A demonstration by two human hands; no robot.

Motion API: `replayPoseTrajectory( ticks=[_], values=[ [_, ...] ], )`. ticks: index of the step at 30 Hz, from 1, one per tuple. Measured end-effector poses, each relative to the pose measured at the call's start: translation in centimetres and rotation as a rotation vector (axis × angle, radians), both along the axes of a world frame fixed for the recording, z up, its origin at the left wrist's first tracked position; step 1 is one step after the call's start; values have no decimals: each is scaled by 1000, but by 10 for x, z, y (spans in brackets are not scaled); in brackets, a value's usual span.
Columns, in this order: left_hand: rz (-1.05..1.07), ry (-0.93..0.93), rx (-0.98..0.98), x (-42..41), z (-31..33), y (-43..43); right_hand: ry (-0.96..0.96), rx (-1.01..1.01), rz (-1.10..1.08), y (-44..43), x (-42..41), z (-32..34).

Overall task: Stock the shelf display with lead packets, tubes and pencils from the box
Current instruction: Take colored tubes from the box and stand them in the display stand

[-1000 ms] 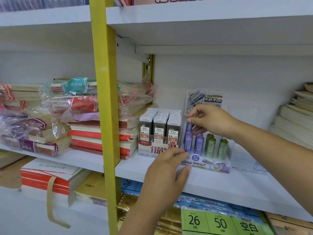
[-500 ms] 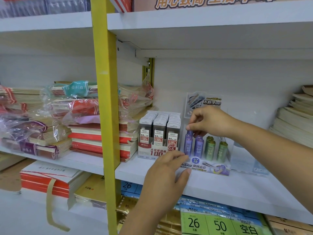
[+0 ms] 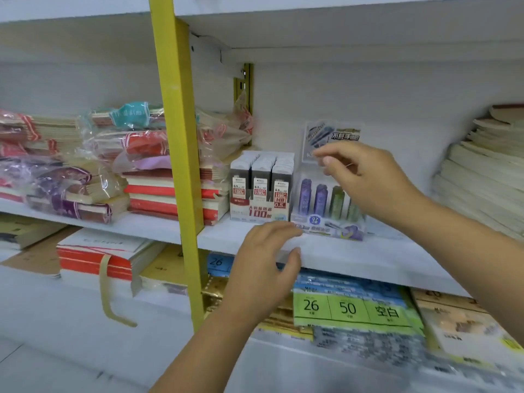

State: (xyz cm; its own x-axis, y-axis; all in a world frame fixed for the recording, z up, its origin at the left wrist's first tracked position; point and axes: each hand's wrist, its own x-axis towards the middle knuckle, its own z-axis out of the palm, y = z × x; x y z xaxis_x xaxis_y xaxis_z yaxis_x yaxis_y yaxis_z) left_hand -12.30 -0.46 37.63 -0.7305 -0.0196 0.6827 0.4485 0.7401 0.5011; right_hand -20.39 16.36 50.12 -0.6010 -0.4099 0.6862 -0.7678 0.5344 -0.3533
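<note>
Left hand (image 3: 266, 265) flat, fingers straight, on shelf (image 3: 368, 258) edge, fingertips by display tray (image 3: 331, 232) front. Right hand (image 3: 368, 180) hovers over tubes (image 3: 304, 195), partly hiding green ones, fingers loosely curled; blur hides any hold. Tray holds purple, green tubes upright. Lead packets (image 3: 259, 168) in carton (image 3: 259, 212) just left. Yellow post (image 3: 175, 137), wrapped notebooks (image 3: 136, 148) beyond; paper stack (image 3: 482, 177) right.

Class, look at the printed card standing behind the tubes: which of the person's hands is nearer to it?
Right. The right hand hovers just in front of the printed card; the left hand sits well below it, at the shelf edge.
</note>
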Motion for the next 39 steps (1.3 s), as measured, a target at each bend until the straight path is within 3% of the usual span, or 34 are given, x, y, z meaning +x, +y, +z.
replayPoseTrajectory(
  ticks=[3,5,7,9,13,19,26,32,36,39],
  values=[
    [-9,-8,-90,40,-30,0,6,-143,131,22,57,-42],
    [-48,-163,-160,66,-67,-6,-74,-167,174,33,87,-86],
    [-74,-392,-168,89,-116,-13,-277,-171,162,39,105,-147],
    [-62,-645,-123,111,-173,-18,-596,-142,109,42,115,-222],
    [14,-1076,53,145,-279,-13,-1104,93,36,48,125,-369],
    [2,-1380,291,153,-348,-4,-1514,188,-87,40,128,-488],
    [-59,-1437,484,141,-368,-4,-1610,190,-221,0,128,-546],
    [-43,-1463,548,145,-378,-6,-1478,156,-389,-20,131,-564],
    [-27,-1463,588,146,-382,-8,-1506,-3,-434,-23,133,-560],
    [-19,-1454,600,147,-384,-8,-1399,-125,-446,-19,129,-555]
  ],
)
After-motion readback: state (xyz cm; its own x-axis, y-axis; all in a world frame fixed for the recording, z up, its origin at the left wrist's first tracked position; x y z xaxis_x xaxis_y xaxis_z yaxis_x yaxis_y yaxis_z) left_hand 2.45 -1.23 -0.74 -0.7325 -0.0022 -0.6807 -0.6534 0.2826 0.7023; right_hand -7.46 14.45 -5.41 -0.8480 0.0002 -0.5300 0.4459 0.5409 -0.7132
